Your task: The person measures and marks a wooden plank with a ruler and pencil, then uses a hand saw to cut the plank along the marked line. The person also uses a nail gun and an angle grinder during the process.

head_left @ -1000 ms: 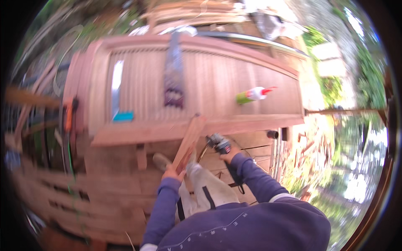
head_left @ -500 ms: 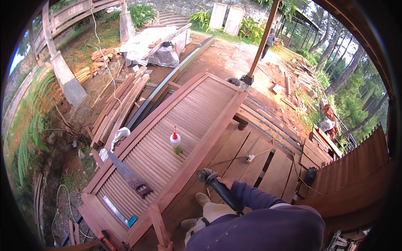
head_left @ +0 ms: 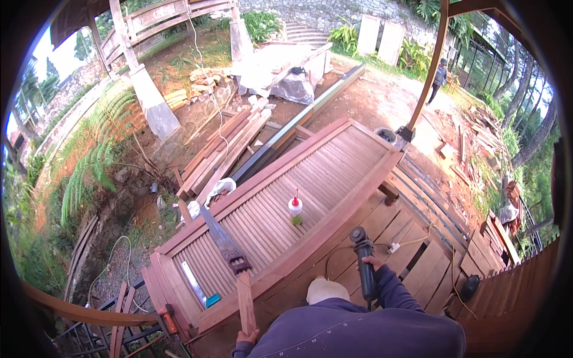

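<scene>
Handsaw (head_left: 223,240) (on panel (head_left: 323,173)) near wood strip (head_left: 245,301)

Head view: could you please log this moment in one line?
left hand: holds wooden piece; right hand: holds angle grinder; slatted panel: bears handsaw, bottle

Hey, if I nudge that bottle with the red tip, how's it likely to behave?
The bottle would probably tip easily, being narrow and upright on ridged slats. It might then roll, as its sides look rounded, though the slats could catch it. Its small size suggests it's light.
</scene>
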{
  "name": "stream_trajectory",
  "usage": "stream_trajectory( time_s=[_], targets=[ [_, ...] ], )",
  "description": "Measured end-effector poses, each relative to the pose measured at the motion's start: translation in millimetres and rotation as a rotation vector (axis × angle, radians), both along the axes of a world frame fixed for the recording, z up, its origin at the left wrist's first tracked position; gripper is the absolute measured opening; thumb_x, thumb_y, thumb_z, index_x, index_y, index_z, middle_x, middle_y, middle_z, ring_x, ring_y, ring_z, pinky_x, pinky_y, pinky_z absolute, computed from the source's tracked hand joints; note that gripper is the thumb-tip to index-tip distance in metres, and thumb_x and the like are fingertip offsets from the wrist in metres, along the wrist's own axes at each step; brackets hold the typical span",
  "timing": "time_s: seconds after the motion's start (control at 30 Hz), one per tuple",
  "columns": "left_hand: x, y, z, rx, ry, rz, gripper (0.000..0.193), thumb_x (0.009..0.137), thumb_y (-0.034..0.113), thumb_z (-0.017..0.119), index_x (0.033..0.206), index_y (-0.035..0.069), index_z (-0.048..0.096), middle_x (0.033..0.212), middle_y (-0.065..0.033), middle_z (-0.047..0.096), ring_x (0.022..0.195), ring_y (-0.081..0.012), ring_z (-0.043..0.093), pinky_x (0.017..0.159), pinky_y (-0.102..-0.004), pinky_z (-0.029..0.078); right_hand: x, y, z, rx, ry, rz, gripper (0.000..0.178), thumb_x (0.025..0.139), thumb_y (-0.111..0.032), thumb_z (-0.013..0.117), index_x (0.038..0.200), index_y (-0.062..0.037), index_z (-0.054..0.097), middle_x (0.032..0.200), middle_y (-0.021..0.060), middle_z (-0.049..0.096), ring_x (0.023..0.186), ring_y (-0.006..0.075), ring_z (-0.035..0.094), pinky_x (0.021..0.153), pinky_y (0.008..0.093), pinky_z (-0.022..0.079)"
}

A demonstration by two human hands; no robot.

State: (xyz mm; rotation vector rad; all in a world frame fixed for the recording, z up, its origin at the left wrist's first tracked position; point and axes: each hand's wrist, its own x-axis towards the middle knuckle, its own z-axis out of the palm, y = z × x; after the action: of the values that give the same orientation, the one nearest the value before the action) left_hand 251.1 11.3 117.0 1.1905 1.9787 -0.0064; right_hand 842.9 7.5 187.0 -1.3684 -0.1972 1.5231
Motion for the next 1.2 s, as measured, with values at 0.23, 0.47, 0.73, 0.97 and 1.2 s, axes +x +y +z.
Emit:
stream_trajectory(
  time_s=[0.23,0.47,0.73,0.97,1.2],
  targets=[
    [35,6,-8,-0.088,0.04,0.114,0.083,0.058,0.056,0.083,0.11,-0.002,0.054,0.104,-0.0297,0.065,0.101,-0.0427,0.065,0.086,-0.045,0.052,62,67,14,-0.199,0.226,-0.064,0.039,0.077,-0.03,0.069,0.097,0.0021,0.06,0.084,0.0162,0.068,0.071,0.0299,0.067,0.068,0.0418,0.057],
    [112,41,37,-0.005,0.095,0.249,0.08,0.057,0.05,0.085,0.111,0.0,0.054,0.106,-0.0284,0.065,0.101,-0.0427,0.064,0.085,-0.0455,0.052,110,145,-49,-0.238,0.166,0.141,0.036,0.077,-0.024,0.072,0.099,0.0014,0.058,0.08,0.0179,0.068,0.068,0.0302,0.067,0.064,0.0423,0.058],
    [179,61,130,0.05,0.184,0.525,0.068,0.058,0.041,0.083,0.106,0.003,0.053,0.104,-0.0242,0.065,0.1,-0.0385,0.065,0.087,-0.0432,0.051,139,269,-131,-0.463,-0.179,0.524,0.027,0.072,-0.023,0.074,0.087,-0.0033,0.062,0.068,0.0119,0.064,0.054,0.0277,0.063,0.051,0.0386,0.053],
    [218,-21,143,-0.055,0.24,0.81,0.07,0.058,0.04,0.084,0.111,0.003,0.055,0.105,-0.0228,0.066,0.101,-0.0365,0.064,0.089,-0.0413,0.051,96,343,-90,-0.406,-0.742,0.528,0.029,0.066,-0.019,0.074,0.085,-0.0007,0.063,0.069,0.0115,0.064,0.053,0.0239,0.062,0.052,0.0386,0.052],
    [257,-88,153,-0.126,0.3,0.964,0.077,0.058,0.039,0.083,0.121,0.003,0.057,0.108,-0.0206,0.067,0.102,-0.0334,0.065,0.089,-0.0397,0.05,108,383,-141,-0.305,-0.92,0.562,0.038,0.067,-0.022,0.075,0.093,0.0031,0.065,0.074,0.0124,0.066,0.062,0.0245,0.065,0.057,0.039,0.051]
  ],
)
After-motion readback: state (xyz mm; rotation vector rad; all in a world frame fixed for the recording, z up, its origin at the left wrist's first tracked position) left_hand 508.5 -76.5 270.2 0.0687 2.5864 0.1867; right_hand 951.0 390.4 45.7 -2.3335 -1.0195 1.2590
